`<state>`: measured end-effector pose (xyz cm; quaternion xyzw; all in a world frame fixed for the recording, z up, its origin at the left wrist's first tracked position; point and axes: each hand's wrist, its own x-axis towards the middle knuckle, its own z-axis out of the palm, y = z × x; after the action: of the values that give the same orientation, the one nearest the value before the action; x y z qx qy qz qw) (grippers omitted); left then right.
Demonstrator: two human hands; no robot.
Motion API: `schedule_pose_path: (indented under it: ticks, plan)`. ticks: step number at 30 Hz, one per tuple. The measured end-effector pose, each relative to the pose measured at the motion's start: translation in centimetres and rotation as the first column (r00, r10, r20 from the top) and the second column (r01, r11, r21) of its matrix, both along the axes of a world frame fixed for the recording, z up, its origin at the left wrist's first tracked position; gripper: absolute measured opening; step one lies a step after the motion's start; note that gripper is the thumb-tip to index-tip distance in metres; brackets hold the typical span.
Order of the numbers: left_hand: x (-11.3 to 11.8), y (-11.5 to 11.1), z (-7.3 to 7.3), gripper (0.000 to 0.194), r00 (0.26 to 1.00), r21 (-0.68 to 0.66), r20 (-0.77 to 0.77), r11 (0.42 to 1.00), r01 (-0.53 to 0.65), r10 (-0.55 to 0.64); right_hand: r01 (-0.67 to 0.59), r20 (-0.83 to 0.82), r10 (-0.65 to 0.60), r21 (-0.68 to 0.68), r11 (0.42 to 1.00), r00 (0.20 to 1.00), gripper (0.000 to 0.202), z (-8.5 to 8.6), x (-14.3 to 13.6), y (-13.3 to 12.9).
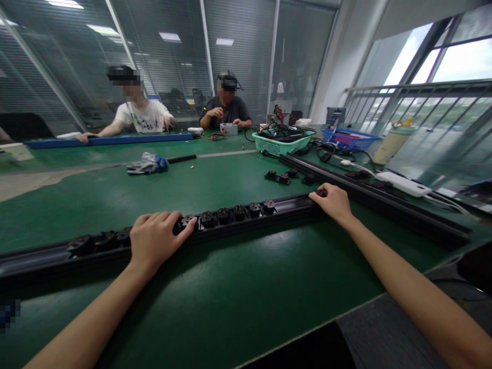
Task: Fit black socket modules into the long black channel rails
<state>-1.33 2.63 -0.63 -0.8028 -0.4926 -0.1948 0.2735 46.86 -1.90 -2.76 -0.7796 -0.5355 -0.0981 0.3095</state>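
A long black rail (238, 227) lies across the green table, running from the left edge to my right hand. A row of round black socket modules (223, 216) sits in its channel, with more socket modules (80, 245) left of my left hand. My left hand (156, 236) is closed over the rail, its thumb beside a socket module (188, 221); part of the row is hidden under it. At the rail's right end, my right hand (333, 201) is closed around a small dark piece (321, 193) that looks like another socket module, partly covered by the fingers.
Loose socket modules (283, 178) lie beyond the rail. A second black rail (376, 200) slants along the right, near a white power strip (403, 183). Farther back are a green basket (274, 147) of cables, a blue basket (351, 139) and gloves (146, 164). Two people work across the table.
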Motion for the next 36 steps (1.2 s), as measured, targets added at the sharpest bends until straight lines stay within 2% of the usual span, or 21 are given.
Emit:
schedule_pose_path:
  ticks: [8,17,24,30,36]
  plan:
    - [0.1,0.0,-0.1,0.049,1.000,-0.016,0.005,1.000,-0.004,0.004,0.071,0.069,-0.068,-0.045,0.996,0.995,0.036,-0.1,1.4,0.1]
    - [0.0,0.0,0.0,0.049,1.000,-0.017,0.010,1.000,0.000,0.000,0.155,0.070,-0.149,-0.084,0.984,0.986,0.036,0.4,2.5,-0.2]
    - [0.1,0.0,0.1,0.048,0.999,-0.039,0.034,0.999,0.014,-0.013,0.217,0.058,-0.210,-0.154,0.964,0.976,0.038,0.4,4.7,-0.3]
    - [0.2,0.0,0.1,0.050,0.999,-0.032,0.032,0.999,0.011,-0.009,0.325,0.235,-0.281,-0.177,0.929,0.931,0.046,0.0,6.0,-0.7]
    - [0.1,0.0,0.0,0.048,1.000,-0.019,0.007,1.000,0.000,0.000,0.397,0.177,-0.361,-0.258,0.881,0.916,0.048,-0.7,8.6,-0.8]
